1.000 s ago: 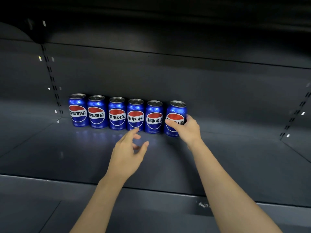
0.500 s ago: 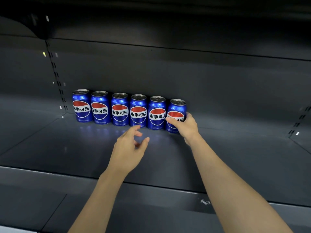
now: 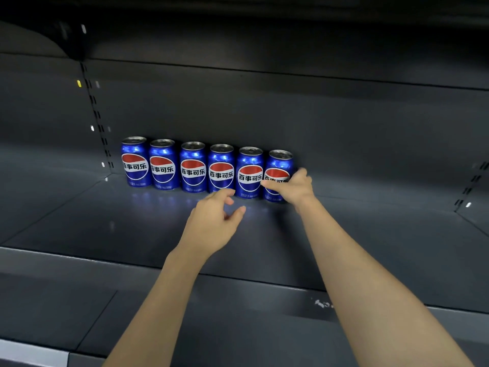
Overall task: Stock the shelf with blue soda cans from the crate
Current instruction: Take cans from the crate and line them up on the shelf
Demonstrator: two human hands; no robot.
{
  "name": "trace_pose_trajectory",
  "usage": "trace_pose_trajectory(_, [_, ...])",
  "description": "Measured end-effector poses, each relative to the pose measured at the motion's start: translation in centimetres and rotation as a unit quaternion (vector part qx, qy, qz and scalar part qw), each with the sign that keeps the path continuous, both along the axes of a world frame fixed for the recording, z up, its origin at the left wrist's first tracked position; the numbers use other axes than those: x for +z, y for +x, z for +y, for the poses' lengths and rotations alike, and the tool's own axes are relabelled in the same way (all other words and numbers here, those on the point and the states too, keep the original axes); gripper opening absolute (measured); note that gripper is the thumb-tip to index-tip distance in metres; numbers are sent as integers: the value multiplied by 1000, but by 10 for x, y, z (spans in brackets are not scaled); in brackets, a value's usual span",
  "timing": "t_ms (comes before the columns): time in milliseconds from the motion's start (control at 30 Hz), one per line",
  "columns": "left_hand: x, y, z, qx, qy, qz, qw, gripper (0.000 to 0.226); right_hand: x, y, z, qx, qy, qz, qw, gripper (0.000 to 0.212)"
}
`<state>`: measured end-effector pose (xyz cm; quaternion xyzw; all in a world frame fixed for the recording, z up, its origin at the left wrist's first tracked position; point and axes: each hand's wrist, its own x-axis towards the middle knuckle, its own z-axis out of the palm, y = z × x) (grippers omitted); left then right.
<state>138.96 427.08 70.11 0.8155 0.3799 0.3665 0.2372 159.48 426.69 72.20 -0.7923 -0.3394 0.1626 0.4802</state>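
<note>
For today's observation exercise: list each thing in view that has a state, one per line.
Five left cans: upright, in a row, untouched.
Rightmost can: upright, gripped by the right hand.
Right hand: fingers curled round that can.
Left hand: loosely open, holding nothing.
Shelf: bare right of the row.

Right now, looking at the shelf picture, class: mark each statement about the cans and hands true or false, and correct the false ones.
1. Six cans stand in a row on the shelf. True.
2. The right hand grips the rightmost can. True.
3. The left hand holds a can. False: it holds nothing, fingers loose.
4. One can lies on its side. False: all stand upright.
5. The cans' logos face forward. True.
</note>
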Motion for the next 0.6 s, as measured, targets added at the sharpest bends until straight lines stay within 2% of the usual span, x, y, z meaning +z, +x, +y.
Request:
trace_pose_trajectory(133, [12,-5,-9,-1,15,-9,1000,45,20,-17,-20,-44,46,-55,996,95])
trace_pose_trajectory(300, [27,-26,-30,17,45,-22,999,47,28,-64,-53,-28,123,-107,986,77])
trace_pose_trajectory(433, [29,-53,-55,18,57,-36,998,44,21,-112,-82,8,147,-102,984,67])
trace_pose_trajectory(600, [7,-101,-85,51,13,-58,997,38,-7,-175,-118,55,155,-74,984,73])
